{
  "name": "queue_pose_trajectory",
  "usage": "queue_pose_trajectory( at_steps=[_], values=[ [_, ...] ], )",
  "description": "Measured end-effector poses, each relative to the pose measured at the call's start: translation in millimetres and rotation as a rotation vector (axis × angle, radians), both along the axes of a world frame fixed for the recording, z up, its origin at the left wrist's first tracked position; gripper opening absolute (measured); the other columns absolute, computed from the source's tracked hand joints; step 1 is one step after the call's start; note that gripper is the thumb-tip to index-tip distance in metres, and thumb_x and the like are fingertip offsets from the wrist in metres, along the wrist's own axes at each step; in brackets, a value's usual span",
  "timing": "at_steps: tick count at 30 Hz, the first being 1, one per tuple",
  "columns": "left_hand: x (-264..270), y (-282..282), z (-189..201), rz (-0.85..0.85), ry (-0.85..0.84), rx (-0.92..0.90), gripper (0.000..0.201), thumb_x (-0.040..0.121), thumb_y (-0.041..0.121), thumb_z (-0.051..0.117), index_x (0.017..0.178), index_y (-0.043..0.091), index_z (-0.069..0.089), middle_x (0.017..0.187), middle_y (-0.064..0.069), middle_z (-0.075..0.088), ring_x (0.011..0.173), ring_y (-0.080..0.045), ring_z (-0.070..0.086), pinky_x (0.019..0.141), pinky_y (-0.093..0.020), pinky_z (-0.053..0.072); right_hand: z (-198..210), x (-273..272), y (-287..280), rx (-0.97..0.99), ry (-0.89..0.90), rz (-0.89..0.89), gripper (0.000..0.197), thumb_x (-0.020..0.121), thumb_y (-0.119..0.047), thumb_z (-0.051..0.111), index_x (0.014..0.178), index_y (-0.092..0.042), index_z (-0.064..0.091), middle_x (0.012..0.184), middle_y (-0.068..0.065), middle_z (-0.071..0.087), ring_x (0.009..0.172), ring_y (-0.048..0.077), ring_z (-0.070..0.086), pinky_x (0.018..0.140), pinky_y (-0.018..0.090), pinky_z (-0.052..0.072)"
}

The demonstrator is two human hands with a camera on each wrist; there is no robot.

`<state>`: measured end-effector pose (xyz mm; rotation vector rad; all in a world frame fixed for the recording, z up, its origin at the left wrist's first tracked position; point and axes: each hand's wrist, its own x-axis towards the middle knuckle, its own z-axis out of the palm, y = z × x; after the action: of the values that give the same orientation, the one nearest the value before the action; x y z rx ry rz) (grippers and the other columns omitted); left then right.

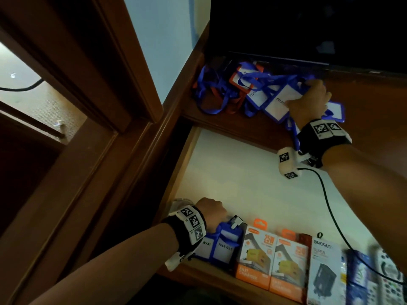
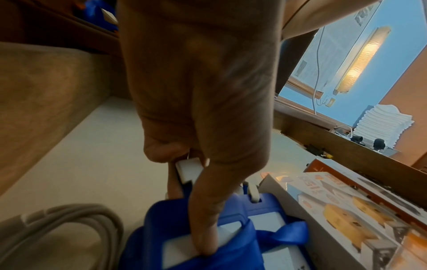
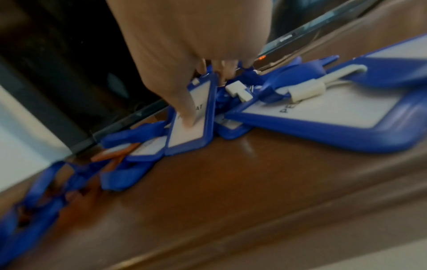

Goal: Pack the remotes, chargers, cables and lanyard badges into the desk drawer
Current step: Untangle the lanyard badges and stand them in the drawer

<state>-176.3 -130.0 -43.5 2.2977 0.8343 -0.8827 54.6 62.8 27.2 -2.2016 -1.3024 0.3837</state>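
The desk drawer (image 1: 242,172) stands open with a white floor. At its front left corner my left hand (image 1: 211,211) grips upright blue badge holders (image 1: 224,247); the left wrist view shows the thumb across a blue holder (image 2: 161,219) and fingers round its white clip (image 2: 188,168). On the desk top a tangled pile of blue and orange lanyard badges (image 1: 242,89) lies under a dark screen. My right hand (image 1: 308,100) reaches into the pile and pinches one blue badge (image 3: 191,138) that stands on its edge, thumb on its white face.
Along the drawer's front stand two orange charger boxes (image 1: 255,249), a white charger box (image 1: 323,271) and remotes (image 1: 385,276). A coiled grey cable (image 2: 57,228) lies in the drawer's left corner. The dark screen (image 1: 308,29) overhangs the desk's back. A black wire (image 1: 330,205) trails from my right wrist.
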Motion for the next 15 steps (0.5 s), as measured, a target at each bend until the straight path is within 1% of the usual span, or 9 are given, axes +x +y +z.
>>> queue_pose_trajectory(
  at_steps=[2,3,5,6,7,9,11,13,15],
  values=[
    [0,-2,2,0.032,0.006,0.012,0.021,0.086,0.019,0.064,0.097,0.002,0.062,0.105,-0.017,0.063,0.092,-0.034,0.063,0.069,-0.035,0.045,5,1,-1,0.044,0.151,-0.041,0.048,0.079,-0.012,0.069,0.123,-0.007,0.051,0.126,0.013,0.056,0.115,0.028,0.054,0.088,0.042,0.051],
    [0,-3,3,0.044,0.01,0.017,0.019,0.086,0.019,0.065,0.093,0.002,0.063,0.104,-0.017,0.064,0.091,-0.033,0.063,0.068,-0.035,0.045,9,0,-3,0.053,0.204,-0.056,0.043,0.08,-0.013,0.069,0.12,-0.007,0.053,0.122,0.013,0.059,0.109,0.027,0.059,0.083,0.039,0.054],
    [0,-4,5,0.063,0.013,0.032,0.016,0.084,0.019,0.067,0.086,0.004,0.062,0.102,-0.016,0.064,0.092,-0.033,0.063,0.067,-0.035,0.045,15,-1,-7,0.078,0.313,-0.075,0.037,0.079,-0.014,0.07,0.114,-0.01,0.056,0.115,0.013,0.062,0.098,0.028,0.064,0.077,0.042,0.057],
    [-1,-4,6,0.076,0.012,0.043,0.015,0.083,0.019,0.067,0.086,0.005,0.061,0.103,-0.016,0.063,0.094,-0.033,0.062,0.068,-0.035,0.045,18,-2,-9,0.089,0.378,-0.085,0.035,0.078,-0.014,0.069,0.11,-0.013,0.055,0.113,0.012,0.061,0.095,0.028,0.065,0.074,0.044,0.058],
    [-1,-5,7,0.087,0.007,0.056,0.017,0.082,0.018,0.067,0.091,0.005,0.06,0.106,-0.016,0.062,0.097,-0.033,0.06,0.069,-0.035,0.044,21,0,-12,0.098,0.446,-0.097,0.033,0.079,-0.013,0.069,0.107,-0.017,0.053,0.112,0.012,0.061,0.093,0.028,0.066,0.072,0.045,0.059],
    [-1,-5,8,0.117,-0.006,0.079,0.027,0.082,0.014,0.066,0.106,0.005,0.058,0.115,-0.015,0.057,0.106,-0.032,0.054,0.075,-0.037,0.042,29,1,-24,0.116,0.56,-0.113,0.031,0.082,-0.01,0.066,0.105,-0.021,0.048,0.112,0.011,0.062,0.095,0.027,0.066,0.068,0.037,0.058],
    [0,-3,10,0.172,-0.03,0.091,0.034,0.082,0.012,0.065,0.114,0.009,0.055,0.12,-0.012,0.053,0.112,-0.03,0.049,0.084,-0.039,0.044,41,2,-40,0.149,0.655,-0.112,0.027,0.086,-0.006,0.06,0.106,-0.02,0.048,0.108,0.011,0.063,0.09,0.024,0.066,0.058,0.028,0.05],
    [1,1,12,0.25,-0.083,0.106,0.035,0.081,0.015,0.066,0.115,0.014,0.055,0.12,-0.008,0.053,0.113,-0.027,0.048,0.087,-0.037,0.044,53,2,-61,0.178,0.768,-0.1,0.022,0.088,-0.001,0.052,0.102,-0.019,0.05,0.096,0.008,0.062,0.077,0.02,0.061,0.052,0.028,0.044],
    [4,7,17,0.348,-0.16,0.133,0.032,0.081,0.02,0.065,0.112,0.017,0.057,0.117,-0.004,0.054,0.11,-0.023,0.05,0.084,-0.034,0.043,64,2,-86,0.184,0.859,-0.072,0.025,0.089,0.003,0.046,0.097,-0.02,0.051,0.091,0.002,0.058,0.077,0.018,0.058,0.056,0.03,0.044]
  ],
)
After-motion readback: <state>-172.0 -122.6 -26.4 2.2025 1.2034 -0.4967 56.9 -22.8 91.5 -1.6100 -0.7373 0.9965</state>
